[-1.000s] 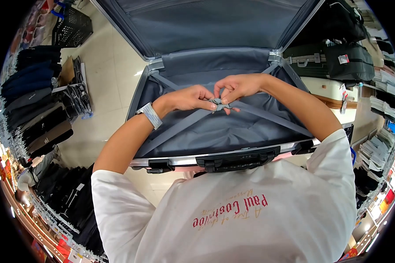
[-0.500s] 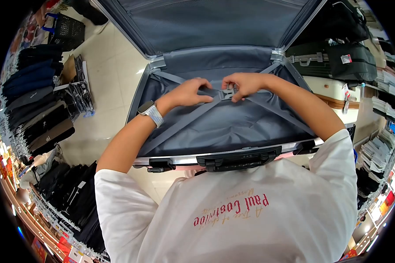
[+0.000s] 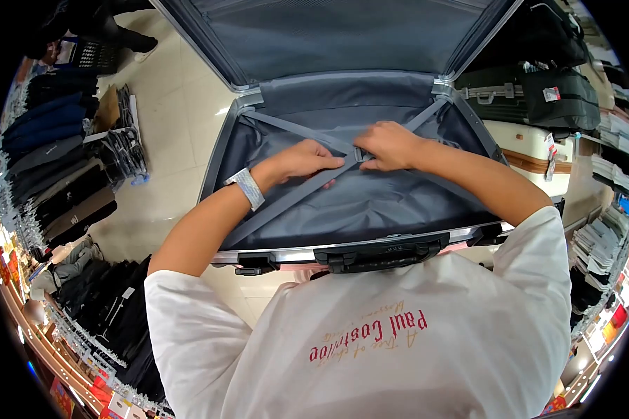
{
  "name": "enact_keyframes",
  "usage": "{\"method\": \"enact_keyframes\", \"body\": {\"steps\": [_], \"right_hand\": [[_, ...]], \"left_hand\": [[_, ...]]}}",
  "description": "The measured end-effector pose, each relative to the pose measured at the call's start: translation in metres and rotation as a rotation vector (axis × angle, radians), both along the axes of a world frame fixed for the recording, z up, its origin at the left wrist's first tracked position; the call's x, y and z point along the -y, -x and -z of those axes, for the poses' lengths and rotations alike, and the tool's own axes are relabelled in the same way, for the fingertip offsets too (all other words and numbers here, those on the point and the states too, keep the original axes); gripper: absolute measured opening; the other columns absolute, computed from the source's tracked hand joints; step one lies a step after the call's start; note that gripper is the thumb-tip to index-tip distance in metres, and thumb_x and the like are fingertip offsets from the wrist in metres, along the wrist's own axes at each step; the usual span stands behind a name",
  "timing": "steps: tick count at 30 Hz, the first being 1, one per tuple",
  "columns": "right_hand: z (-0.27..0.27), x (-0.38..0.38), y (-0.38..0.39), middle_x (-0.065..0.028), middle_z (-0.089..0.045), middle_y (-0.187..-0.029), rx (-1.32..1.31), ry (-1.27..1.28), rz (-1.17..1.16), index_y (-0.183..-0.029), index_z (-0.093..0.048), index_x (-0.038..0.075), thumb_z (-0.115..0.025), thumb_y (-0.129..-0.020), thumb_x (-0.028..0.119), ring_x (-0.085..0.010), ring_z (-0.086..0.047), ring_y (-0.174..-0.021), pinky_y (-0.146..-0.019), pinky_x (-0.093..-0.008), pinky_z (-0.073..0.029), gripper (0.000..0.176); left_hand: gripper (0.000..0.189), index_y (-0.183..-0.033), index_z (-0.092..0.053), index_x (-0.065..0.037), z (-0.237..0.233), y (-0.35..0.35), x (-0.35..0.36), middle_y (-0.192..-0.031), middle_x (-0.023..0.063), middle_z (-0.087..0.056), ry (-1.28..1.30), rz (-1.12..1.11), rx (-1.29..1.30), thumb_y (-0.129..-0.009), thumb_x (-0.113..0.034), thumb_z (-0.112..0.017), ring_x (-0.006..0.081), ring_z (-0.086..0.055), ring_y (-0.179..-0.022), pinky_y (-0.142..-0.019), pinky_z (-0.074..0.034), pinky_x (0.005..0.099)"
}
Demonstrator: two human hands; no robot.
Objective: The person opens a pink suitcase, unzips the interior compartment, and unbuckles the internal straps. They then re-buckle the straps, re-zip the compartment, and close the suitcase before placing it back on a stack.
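Note:
An open suitcase (image 3: 220,164) with a dark grey lining lies in front of me. Crossed grey straps (image 3: 293,202) meet at a buckle (image 3: 360,155) in its middle. My left hand (image 3: 306,159) is closed on the straps just left of the buckle, its thumb pointing at it. From the right, my right hand (image 3: 388,146) has its fingers closed around the buckle's right side and partly hides it; the hand is slightly blurred.
The suitcase lid (image 3: 342,42) stands raised at the far side. Dark and cream suitcases (image 3: 531,143) are at the right. Folded clothes (image 3: 56,157) hang on racks at the left. Another person's leg (image 3: 129,38) shows at the upper left.
My left hand has closed and turned over at the straps. My right hand has rolled over the buckle, covering more of it. The other person's leg has moved further into view.

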State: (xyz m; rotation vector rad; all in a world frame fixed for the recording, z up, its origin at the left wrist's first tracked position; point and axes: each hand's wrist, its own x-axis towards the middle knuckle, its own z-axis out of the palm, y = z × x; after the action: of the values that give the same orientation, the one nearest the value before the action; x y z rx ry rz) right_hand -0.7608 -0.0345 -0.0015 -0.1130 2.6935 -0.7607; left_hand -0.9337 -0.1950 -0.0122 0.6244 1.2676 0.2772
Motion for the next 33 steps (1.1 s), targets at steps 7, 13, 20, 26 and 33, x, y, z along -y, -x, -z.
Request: {"method": "enact_keyframes", "body": {"steps": [7,13,20,26,33], "right_hand": [[-0.002,0.000,0.006,-0.0207,-0.065,-0.078,0.107,0.092,0.046,-0.084,-0.064,0.000,-0.069,-0.079,0.034,-0.0398,-0.063,-0.078,-0.072,-0.0456,-0.051,0.034],[0.011,-0.004,0.025,-0.0193,-0.065,-0.077,0.185,0.133,0.052,-0.085,-0.062,0.000,-0.068,-0.080,0.029,-0.0405,-0.062,-0.077,-0.069,-0.0460,-0.049,0.030],[0.022,-0.012,0.037,-0.0185,-0.068,-0.090,0.264,0.155,0.129,-0.097,-0.068,0.003,-0.068,-0.080,0.033,-0.0361,-0.064,-0.089,-0.079,-0.0428,-0.051,0.034],[0.028,-0.015,0.034,-0.0186,-0.068,-0.089,0.260,0.147,0.175,-0.096,-0.067,0.002,-0.069,-0.079,0.034,-0.0352,-0.064,-0.088,-0.078,-0.0427,-0.050,0.036],[0.005,-0.018,0.018,-0.0189,-0.065,-0.076,0.217,0.284,0.132,-0.093,-0.065,0.000,-0.071,-0.077,0.033,-0.0365,-0.063,-0.074,-0.067,-0.0433,-0.048,0.037]], "left_hand": [[0.019,-0.082,-0.064,0.003,-0.003,-0.017,0.000,-0.071,0.0114,-0.066,0.042,-0.355,0.187,-0.088,-0.015,-0.064,0.0134,-0.063,-0.058,-0.053,-0.051,0.0234],[0.015,-0.080,-0.062,0.008,-0.011,-0.013,-0.002,-0.072,0.0169,-0.066,0.072,-0.335,0.187,-0.086,-0.005,-0.064,0.0180,-0.064,-0.058,-0.050,-0.052,0.0260],[0.014,-0.078,-0.062,0.007,-0.011,-0.005,-0.004,-0.068,0.0143,-0.065,0.078,-0.311,0.214,-0.086,-0.006,-0.063,0.0169,-0.062,-0.054,-0.048,-0.050,0.0249],[0.014,-0.077,-0.062,0.005,-0.017,0.007,-0.008,-0.068,0.0141,-0.065,0.089,-0.261,0.175,-0.086,-0.006,-0.063,0.0167,-0.063,-0.055,-0.049,-0.050,0.0245],[0.013,-0.083,-0.063,0.004,-0.001,0.011,-0.005,-0.076,0.0120,-0.067,0.118,-0.353,0.185,-0.088,-0.009,-0.062,0.0149,-0.064,-0.062,-0.056,-0.051,0.0229]]}}
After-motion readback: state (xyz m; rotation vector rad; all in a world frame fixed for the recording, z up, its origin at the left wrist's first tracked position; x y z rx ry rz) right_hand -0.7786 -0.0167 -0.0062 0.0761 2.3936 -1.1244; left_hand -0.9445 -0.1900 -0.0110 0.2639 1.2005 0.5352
